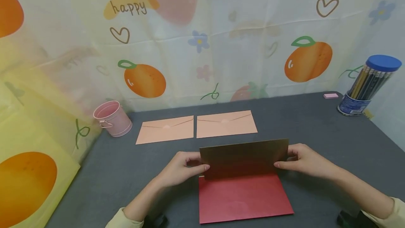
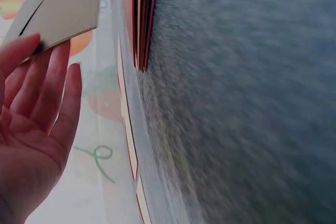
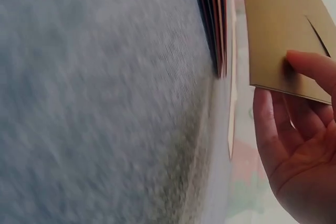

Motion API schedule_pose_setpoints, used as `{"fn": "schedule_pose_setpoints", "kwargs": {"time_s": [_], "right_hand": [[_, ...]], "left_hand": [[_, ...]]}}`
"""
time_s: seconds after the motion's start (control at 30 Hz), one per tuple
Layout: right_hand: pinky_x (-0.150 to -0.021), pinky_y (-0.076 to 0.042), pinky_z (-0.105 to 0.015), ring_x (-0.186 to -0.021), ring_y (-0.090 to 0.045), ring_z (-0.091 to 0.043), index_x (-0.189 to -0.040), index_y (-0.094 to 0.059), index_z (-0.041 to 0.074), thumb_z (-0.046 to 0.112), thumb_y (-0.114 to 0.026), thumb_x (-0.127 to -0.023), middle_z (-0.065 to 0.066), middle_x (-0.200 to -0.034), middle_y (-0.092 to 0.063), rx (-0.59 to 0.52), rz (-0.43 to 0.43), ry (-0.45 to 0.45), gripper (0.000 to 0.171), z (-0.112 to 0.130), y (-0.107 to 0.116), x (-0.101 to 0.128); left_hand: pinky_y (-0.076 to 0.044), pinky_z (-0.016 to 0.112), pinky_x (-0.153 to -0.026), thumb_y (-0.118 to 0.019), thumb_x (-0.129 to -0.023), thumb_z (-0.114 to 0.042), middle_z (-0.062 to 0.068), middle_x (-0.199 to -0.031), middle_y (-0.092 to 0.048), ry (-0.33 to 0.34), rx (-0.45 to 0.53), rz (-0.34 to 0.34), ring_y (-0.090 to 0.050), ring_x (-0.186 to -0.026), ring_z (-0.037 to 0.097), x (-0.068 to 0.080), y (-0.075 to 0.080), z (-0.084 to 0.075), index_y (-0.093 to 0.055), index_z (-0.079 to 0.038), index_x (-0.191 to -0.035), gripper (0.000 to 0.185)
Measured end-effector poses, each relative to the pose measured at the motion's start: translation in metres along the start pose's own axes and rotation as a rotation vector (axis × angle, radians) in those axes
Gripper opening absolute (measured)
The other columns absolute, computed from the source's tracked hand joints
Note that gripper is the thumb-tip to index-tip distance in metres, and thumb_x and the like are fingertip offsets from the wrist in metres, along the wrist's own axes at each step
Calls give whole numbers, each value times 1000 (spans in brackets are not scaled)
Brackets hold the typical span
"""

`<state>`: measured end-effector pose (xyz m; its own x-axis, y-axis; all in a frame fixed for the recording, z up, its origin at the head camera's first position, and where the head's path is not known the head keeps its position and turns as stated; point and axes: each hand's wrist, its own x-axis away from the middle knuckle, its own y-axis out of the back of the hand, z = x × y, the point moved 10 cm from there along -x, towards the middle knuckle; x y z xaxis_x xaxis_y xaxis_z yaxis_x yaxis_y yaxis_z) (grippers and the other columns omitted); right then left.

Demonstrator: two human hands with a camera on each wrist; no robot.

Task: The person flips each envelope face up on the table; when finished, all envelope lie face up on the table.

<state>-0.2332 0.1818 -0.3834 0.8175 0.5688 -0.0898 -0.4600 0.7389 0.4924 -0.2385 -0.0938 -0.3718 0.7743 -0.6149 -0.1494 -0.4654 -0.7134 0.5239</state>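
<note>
Behind the brown envelope [image 1: 243, 158], both hands [image 1: 181, 170] [image 1: 306, 160] are partly hidden.

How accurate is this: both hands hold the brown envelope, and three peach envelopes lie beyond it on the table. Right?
Not three: the head view shows two peach envelopes on the table beyond the brown envelope, which the left hand and right hand do hold.

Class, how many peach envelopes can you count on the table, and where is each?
2. The left peach envelope lies nearer the pink bucket; the right peach envelope lies beside it. More may be hidden in the stack topped by the red envelope.
</note>
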Motion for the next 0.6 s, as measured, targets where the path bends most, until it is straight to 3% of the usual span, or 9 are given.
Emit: {"fn": "schedule_pose_setpoints", "kwargs": {"time_s": [0.13,0.33,0.43,0.6], "right_hand": [[-70,-53,-28,-87,-66,-12,-109,-68,1,13,-66,-93,-8,-102,-71,-42,-37,-89,20,-12,17,-2],[-74,-54,-31,-90,-65,-14,-120,-60,-6,16,-64,-95,-12,-105,-69,-63,-139,-195,33,-29,49,-2],[-76,-53,-31,-92,-65,-11,-130,-53,-7,19,-64,-95,-9,-110,-68,-87,-192,-255,44,-40,65,-2],[-81,-52,-26,-97,-64,-8,-140,-42,-7,23,-64,-96,-10,-119,-63,-142,-236,-336,58,-59,85,0]], "left_hand": [[-47,25,-62,-72,-90,-21,3,-78,-66,83,64,-62,-57,-68,14,-17,4,7,-69,-11,-85,11],[-56,36,-79,-72,-89,-15,8,-93,-71,216,258,-151,-67,-83,18,-49,2,20,-68,-1,-108,24],[-56,41,-82,-71,-89,-11,9,-99,-71,259,370,-197,-68,-86,15,-66,-1,22,-66,1,-116,30],[-56,38,-81,-70,-89,-6,9,-101,-70,297,507,-261,-68,-84,12,-92,-8,27,-63,2,-122,34]]}}
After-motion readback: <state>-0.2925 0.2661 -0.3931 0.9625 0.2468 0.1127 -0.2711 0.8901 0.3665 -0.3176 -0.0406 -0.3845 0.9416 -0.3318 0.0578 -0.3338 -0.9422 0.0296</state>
